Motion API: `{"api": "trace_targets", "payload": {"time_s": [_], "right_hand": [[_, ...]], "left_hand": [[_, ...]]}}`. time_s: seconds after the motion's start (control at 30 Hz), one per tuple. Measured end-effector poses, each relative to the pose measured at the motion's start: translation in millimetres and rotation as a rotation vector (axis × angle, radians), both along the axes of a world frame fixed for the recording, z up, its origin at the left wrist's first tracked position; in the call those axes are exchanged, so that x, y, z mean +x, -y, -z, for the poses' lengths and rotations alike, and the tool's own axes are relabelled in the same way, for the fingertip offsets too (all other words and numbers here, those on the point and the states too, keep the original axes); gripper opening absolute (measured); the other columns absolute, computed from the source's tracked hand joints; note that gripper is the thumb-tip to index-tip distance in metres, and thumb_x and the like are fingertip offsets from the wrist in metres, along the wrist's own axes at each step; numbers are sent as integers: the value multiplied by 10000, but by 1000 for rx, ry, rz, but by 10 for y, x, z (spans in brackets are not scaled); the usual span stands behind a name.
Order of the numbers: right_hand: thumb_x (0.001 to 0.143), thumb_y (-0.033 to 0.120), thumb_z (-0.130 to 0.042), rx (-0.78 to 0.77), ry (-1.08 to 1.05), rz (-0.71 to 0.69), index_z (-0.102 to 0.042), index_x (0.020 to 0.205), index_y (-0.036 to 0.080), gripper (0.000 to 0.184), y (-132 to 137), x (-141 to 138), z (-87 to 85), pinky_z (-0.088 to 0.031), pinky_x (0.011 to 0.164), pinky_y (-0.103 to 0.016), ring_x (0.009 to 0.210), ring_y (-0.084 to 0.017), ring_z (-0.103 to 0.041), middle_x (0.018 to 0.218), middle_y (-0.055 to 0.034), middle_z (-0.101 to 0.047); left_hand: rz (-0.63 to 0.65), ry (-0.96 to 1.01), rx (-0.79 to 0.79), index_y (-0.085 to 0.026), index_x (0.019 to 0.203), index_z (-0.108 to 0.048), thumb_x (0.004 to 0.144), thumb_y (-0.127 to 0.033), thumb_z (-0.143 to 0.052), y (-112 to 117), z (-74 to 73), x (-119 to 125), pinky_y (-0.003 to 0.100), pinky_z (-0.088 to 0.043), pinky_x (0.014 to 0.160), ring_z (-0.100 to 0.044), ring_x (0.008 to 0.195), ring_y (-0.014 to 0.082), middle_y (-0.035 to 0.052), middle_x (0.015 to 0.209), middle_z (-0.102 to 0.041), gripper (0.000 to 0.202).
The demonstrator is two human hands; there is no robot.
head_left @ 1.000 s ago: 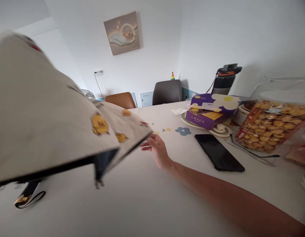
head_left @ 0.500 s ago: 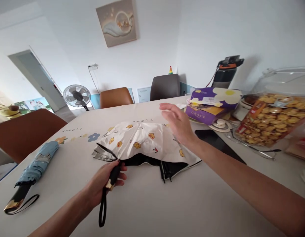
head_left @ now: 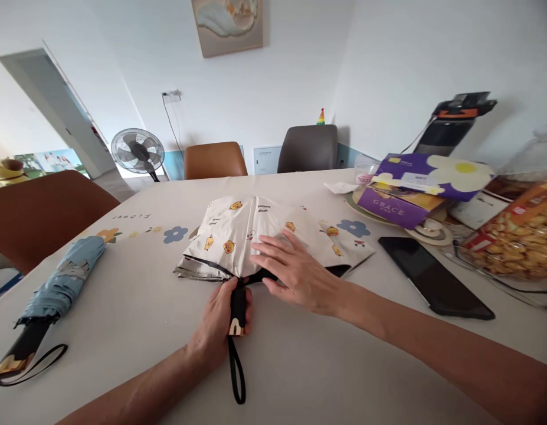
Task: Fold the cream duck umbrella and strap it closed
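Observation:
A white umbrella (head_left: pixel 238 230) with yellow duck prints lies loosely collapsed on the table, its panels fanned out to both sides. My left hand (head_left: pixel 220 313) wraps around its black handle, which has a gold end and a hanging black strap. With fingers spread, my right hand (head_left: pixel 295 268) lies over the right part of the fabric, palm down. It covers some of the panels and most of the black underside. A second umbrella (head_left: pixel 65 283), light blue and furled, rests at the left with its black and gold handle toward me.
A black phone (head_left: pixel 435 277) lies right of the white umbrella. Behind it are purple boxes (head_left: pixel 388 203), a dark bottle (head_left: pixel 448 130) and a container of snacks (head_left: pixel 516 236). Chairs (head_left: pixel 215 160) stand beyond the table (head_left: pixel 136 330), and a fan (head_left: pixel 138 152) is at the back left.
My right hand has come down from above onto the fabric. My left hand has turned the handle to point more toward me. The view has shifted, and the rib tips no longer show.

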State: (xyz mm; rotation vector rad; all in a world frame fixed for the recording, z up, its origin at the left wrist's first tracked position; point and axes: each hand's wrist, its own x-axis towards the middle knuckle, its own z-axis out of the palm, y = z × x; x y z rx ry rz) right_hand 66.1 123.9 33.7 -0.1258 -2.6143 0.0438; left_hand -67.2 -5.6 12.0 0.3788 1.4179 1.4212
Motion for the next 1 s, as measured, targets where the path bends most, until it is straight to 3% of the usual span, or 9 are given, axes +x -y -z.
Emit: {"api": "trace_targets", "payload": {"time_s": [0.23, 0.4, 0.63, 0.83, 1.0], "right_hand": [[890, 169, -428, 46, 81, -62, -433, 1306, 108, 420, -17, -192, 222, -181, 1088, -569, 1341, -258, -298, 1363, -144, -465], [914, 157, -389, 27, 83, -58, -444, 1301, 101, 394, 24, -197, 278, -188, 1092, -556, 1337, -242, -312, 1367, -161, -456], [894, 94, -374, 43, 80, -84, -431, 1300, 87, 410, 57, -141, 297, -249, 1088, -515, 1320, -225, -343, 1350, -179, -464], [851, 55, -394, 56, -14, 52, -366, 1340, 124, 495, -38, 39, 301, -268, 1073, -545, 1299, -246, -381, 1342, -166, -471], [864, 86, -403, 134, -18, 215, -379, 1312, 146, 453, -200, 411, 335, -249, 1075, -545, 1275, -247, -413, 1336, -155, -478]], "left_hand": [[16, 197, -43, -140, 852, -553, 818, -437, -526, -66, -63, -136, 190, -392, 343, -460, 434, 74, -9, 646, -529, 301], [35, 257, -55, -119, 846, -562, 833, -391, -545, -91, -65, -177, 261, -554, 532, -563, 551, 113, 14, 645, -548, 273], [56, 243, -23, -144, 813, -520, 820, -357, -572, -80, -7, -189, 196, -438, 341, -448, 451, 71, -21, 626, -486, 219], [38, 303, -46, -142, 805, -498, 849, -364, -521, -49, -58, -188, 162, -363, 310, -418, 425, 55, -19, 621, -468, 228], [4, 351, -38, -138, 803, -502, 845, -371, -521, -18, -66, -165, 158, -333, 305, -380, 409, 45, -26, 609, -443, 237]]}}
